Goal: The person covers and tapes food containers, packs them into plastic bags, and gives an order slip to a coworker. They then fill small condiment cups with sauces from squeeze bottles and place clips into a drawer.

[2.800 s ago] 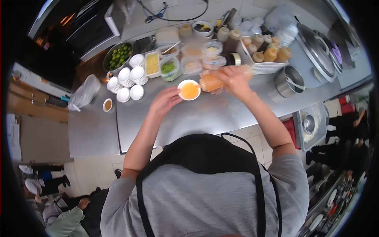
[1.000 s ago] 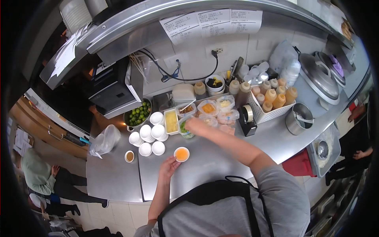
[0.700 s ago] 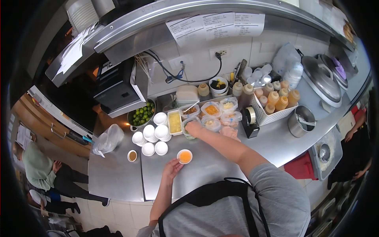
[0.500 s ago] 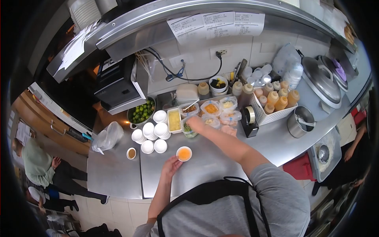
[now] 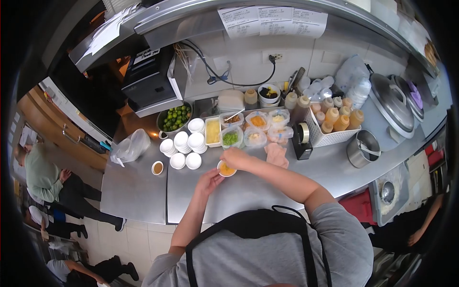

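Note:
My left hand holds a small white cup with orange sauce by its left side, above the steel counter. Directly over the cup is my right hand, its fingers pinched together and pointing down; what they hold, if anything, is hidden. Just behind it stands a plastic container of chopped greens. To its left is a white tub of pale yellow contents. More clear containers hold orange shreds and pale bits.
Stacked white cups stand left of the tubs, beside a cup of brown sauce. Limes fill a metal pot. A tape dispenser, a basket of squeeze bottles and a steel pot line the right. Other people are nearby.
My right hand has come back from the container of greens to the cup. My left hand has raised the cup a little toward the containers. The camera view has shifted slightly.

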{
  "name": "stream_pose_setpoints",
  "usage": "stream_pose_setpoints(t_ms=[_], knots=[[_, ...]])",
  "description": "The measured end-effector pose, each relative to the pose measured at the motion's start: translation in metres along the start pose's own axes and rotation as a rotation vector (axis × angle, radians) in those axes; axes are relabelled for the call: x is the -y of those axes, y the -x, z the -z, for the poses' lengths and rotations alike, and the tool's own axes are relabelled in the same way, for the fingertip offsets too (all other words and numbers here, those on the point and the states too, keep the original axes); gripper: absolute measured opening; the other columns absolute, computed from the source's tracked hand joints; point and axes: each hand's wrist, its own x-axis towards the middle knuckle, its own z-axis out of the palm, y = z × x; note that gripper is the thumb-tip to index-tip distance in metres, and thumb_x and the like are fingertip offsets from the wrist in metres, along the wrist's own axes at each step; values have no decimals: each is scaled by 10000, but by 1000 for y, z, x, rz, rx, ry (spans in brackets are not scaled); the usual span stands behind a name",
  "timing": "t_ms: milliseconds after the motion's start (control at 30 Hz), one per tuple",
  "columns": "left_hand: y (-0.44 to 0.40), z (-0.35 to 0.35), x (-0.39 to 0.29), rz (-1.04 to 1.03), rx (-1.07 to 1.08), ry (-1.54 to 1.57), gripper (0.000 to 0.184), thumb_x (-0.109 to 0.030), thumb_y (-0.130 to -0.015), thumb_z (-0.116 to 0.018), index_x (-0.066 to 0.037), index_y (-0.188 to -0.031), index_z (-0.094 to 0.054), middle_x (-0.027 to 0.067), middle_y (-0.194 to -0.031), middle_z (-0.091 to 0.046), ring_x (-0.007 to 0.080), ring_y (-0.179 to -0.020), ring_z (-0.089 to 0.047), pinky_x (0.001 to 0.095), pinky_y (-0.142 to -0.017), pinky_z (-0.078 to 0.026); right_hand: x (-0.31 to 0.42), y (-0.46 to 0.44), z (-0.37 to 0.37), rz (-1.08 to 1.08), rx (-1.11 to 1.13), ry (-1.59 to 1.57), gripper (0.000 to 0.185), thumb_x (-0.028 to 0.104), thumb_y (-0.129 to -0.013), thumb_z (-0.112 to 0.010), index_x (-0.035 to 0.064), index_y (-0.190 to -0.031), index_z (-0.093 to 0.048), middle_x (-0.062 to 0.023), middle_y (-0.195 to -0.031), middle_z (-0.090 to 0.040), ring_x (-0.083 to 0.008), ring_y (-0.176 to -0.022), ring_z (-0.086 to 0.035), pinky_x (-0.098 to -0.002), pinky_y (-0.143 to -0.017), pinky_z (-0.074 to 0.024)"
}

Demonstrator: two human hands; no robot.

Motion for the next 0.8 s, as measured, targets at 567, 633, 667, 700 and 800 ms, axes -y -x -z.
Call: stream_pose_setpoints(t_ms=[567,633,667,700,800], knots=[[28,13,-7,-40,-3,-57,226,-103,-826,-529,18,-1016,-509,114,-969,-584,185,-875,-588,274,-763,-500,38,23,-6,211,-122,242,83,69,-644,-560,63,-684,-632,-114,-772,-606,-276,-770,-594,-360,-624,-489],[31,18,-8,-54,-18,-45,230,-108,-827,-530,17,-1018,-509,114,-972,-584,184,-875,-589,272,-762,-499,48,28,0,186,-73,197,107,62,-633,-559,62,-712,-630,-104,-803,-602,-268,-792,-581,-358,-642,-478],[33,23,-8,-60,-15,-45,231,-106,-822,-537,16,-1016,-509,114,-971,-586,183,-874,-589,273,-760,-501,52,30,3,158,-42,168,138,54,-623,-557,61,-741,-629,-93,-833,-599,-260,-813,-568,-356,-660,-467],[34,28,-10,-71,-12,-47,233,-103,-817,-544,16,-1014,-510,113,-969,-588,181,-874,-589,275,-757,-502,51,32,5,201,-132,126,159,45,-626,-568,55,-773,-628,-98,-860,-596,-267,-836,-563,-359,-686,-462],[42,45,-18,-110,-88,-63,237,-97,-804,-562,14,-1008,-511,115,-966,-591,179,-870,-591,275,-741,-509,35,40,15,61,-249,-58,197,44,-663,-594,38,-858,-618,-125,-912,-591,-295,-898,-545,-365,-772,-438]])
